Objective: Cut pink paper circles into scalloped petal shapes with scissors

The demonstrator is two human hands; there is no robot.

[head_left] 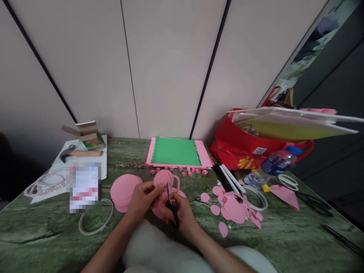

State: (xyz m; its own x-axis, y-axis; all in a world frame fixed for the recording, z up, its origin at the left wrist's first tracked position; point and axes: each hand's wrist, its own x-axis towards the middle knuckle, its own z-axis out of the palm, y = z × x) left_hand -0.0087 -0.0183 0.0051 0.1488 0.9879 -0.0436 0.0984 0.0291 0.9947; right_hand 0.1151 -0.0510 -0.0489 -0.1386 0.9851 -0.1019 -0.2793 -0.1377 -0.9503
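In the head view, the left grip (pixel 145 195) pinched one pink paper circle (pixel 161 178), while the right grip (pixel 182 214) held one pair of scissors (pixel 174 216), blades at the circle's edge. Neat cutting seemed to call for turning the paper into short snips. One hammer (pixel 87 153) lay left of the left grip; one bottle (pixel 274 165) leaned right of the right grip, past petals (pixel 234 208) too heaped to count.
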